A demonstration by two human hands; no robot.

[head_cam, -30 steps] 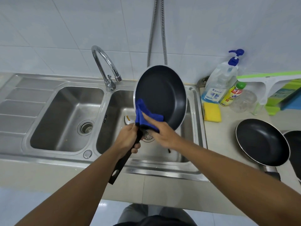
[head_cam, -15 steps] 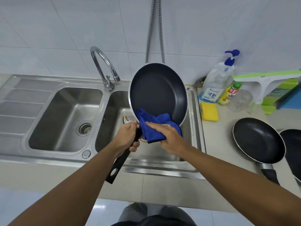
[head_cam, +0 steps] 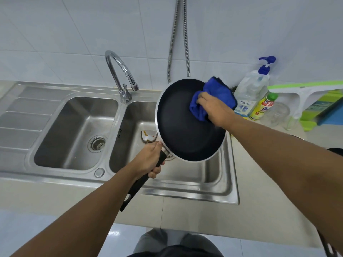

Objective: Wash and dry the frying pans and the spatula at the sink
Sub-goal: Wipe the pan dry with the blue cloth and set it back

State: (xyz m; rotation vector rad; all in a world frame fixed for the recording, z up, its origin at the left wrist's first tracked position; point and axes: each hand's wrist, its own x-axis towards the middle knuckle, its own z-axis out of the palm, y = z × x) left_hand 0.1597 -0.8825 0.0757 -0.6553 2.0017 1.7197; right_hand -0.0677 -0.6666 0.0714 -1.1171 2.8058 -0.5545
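In the centre of the frame the frying pan (head_cam: 185,127) is held tilted above the right basin of the double sink (head_cam: 229,175), its dark inner face turned toward the camera and its bright metal rim showing along the left and lower edge. The left hand (head_cam: 148,161) is wrapped closed around the black handle (head_cam: 138,184) just below the pan body, and the rest of the handle runs down and left past the sink's front edge. The right hand (head_cam: 214,107) is closed on a bunched blue cloth (head_cam: 213,97) and presses it against the upper right part of the pan's inner face, with a fold of cloth sticking out over the rim at the top. Under the pan, on the floor of the right basin, a pale object with reddish marks (head_cam: 148,136) lies partly hidden; what it is cannot be told. The left basin, with its round drain (head_cam: 97,143), takes up the left middle of the frame, and the curved tap (head_cam: 120,75) rises at the divide between the basins. At the right middle, on the counter against the tiled wall, stand a clear pump bottle (head_cam: 250,93) with a blue head and a small yellow bottle (head_cam: 262,107) with a green cap just beside it; a white and green squeegee (head_cam: 304,93) lies further right
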